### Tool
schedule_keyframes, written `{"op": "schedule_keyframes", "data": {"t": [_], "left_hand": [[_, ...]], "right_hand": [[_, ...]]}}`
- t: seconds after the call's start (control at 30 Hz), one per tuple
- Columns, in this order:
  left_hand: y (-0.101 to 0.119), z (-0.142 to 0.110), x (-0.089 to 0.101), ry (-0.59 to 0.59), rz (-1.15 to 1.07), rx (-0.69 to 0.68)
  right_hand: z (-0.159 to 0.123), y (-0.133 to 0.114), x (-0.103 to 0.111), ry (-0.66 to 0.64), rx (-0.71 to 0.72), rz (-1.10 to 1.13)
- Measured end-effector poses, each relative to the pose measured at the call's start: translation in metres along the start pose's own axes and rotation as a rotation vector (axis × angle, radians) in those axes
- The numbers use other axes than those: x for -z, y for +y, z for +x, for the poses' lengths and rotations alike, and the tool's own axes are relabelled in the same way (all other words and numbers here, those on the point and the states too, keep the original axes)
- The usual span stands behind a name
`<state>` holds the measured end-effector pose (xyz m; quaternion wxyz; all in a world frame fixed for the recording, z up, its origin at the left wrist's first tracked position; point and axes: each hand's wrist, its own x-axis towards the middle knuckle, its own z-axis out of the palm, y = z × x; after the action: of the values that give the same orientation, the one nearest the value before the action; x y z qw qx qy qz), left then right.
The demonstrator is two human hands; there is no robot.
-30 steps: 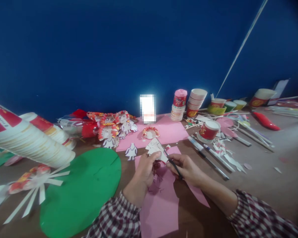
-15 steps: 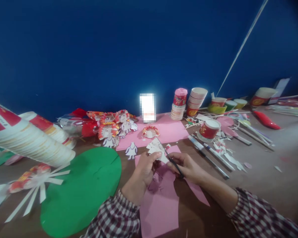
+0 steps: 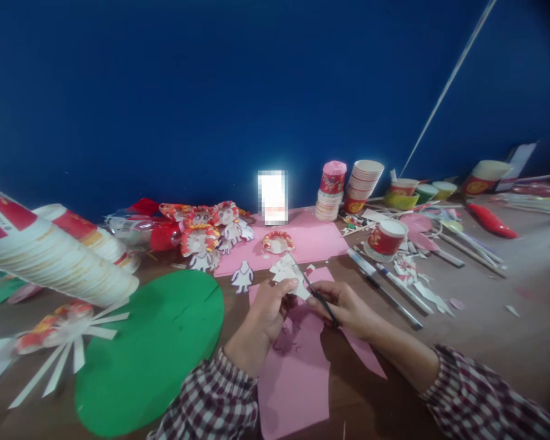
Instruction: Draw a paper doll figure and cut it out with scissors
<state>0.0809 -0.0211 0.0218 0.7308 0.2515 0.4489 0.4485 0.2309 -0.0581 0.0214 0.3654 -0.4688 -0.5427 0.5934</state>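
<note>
At the far left, a tilted stack of paper cups (image 3: 68, 263) leans over a cut paper cup (image 3: 76, 330), whose white strips splay toward a rounded green sheet (image 3: 146, 354) on the brown bench (image 3: 357, 397). Behind the green sheet, decorated paper figures (image 3: 200, 235) crowd together, and a single white paper cutout (image 3: 242, 278) lies just in front of them. Next comes the left hand (image 3: 264, 315), pinching a white piece of paper (image 3: 285, 269) with the thumb on top, above a pink sheet (image 3: 296, 391). The black-handled scissors (image 3: 324, 304) are gripped in the right hand (image 3: 346, 308), their blades at the right edge of that white piece. Farther right, pens (image 3: 403, 290) lie beside white paper scraps (image 3: 428, 296), with a red paper cup (image 3: 385, 239) upright behind the pens.
</note>
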Motion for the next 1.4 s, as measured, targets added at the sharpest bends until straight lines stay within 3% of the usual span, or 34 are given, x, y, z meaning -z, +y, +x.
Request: {"op": "schedule_keyframes", "data": {"t": [0.43, 0.83, 1.4], "left_hand": [[-0.0014, 0.0011, 0.0022, -0.017, -0.001, 0.001], [-0.0056, 0.0016, 0.0011, -0.091, 0.021, -0.012], [-0.0037, -0.0014, -0.0003, -0.063, 0.032, 0.008]], "right_hand": [[-0.0012, 0.0003, -0.0028, 0.044, -0.009, 0.000], [0.0000, 0.0035, 0.0016, -0.017, -0.001, 0.007], [0.0016, 0.0010, -0.0004, 0.022, 0.019, -0.050]]}}
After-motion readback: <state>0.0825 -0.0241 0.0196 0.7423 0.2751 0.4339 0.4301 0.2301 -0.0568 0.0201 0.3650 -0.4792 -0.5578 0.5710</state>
